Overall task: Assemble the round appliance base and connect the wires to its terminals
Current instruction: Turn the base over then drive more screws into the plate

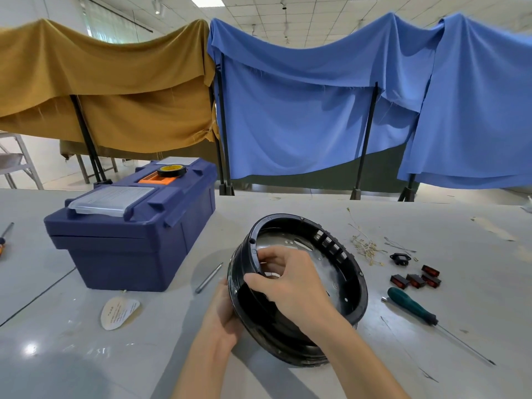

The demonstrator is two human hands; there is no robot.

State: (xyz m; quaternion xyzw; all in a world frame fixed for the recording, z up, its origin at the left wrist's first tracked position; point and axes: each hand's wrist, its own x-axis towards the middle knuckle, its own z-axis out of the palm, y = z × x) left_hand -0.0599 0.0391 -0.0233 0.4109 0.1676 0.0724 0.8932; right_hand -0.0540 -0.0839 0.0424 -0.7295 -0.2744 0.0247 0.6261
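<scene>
The round black plastic appliance base (357, 298) is sitting tilted on the grey table (431, 226), lower centre of the frame. Right hand (288, 280) is curling its fingers over the near rim and pinching it. Left hand (221, 309) is propping up the outer wall, and I can't tell how its fingers are lying.

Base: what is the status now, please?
Left grip holds base tilted. Right grip pinches its rim. Screwdriver lies apart, right. Nothing blocks.

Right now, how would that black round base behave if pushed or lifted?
The round base stands tilted on its edge, steadied by the left hand and right hand, so a push would probably roll it or drop it flat. It looks hollow and rigid, so likely light for its size.
</scene>
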